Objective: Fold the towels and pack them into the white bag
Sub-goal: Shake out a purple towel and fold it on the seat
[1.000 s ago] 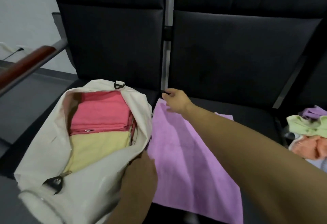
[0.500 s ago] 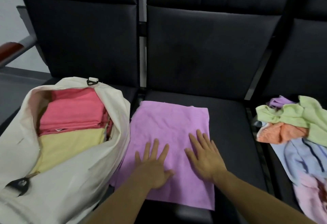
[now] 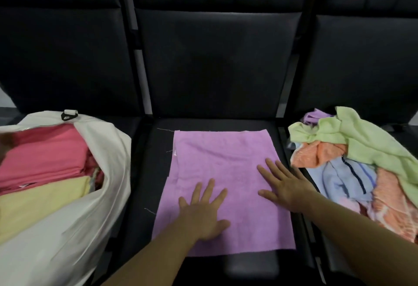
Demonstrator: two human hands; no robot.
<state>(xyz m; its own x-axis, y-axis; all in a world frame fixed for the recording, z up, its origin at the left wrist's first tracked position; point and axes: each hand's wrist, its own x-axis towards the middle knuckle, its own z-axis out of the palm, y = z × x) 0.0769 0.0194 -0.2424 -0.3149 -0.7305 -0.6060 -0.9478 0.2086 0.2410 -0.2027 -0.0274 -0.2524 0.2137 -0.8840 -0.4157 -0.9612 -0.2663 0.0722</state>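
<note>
Head: towel pile beside purple towel

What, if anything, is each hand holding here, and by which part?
Nothing is held. The left hand and right hand both lie flat, fingers straight, on the purple towel.

Three black padded seats stand side by side in a row, each with a tall backrest stitched across near the top. The middle seat cushion has a smooth, faintly glossy surface (leather or vinyl, hard to say which). A pale metal strip runs down the gap between the left and middle backrests. At the far left edge, a sliver of light wall shows. Lighting is dim and even.
</note>
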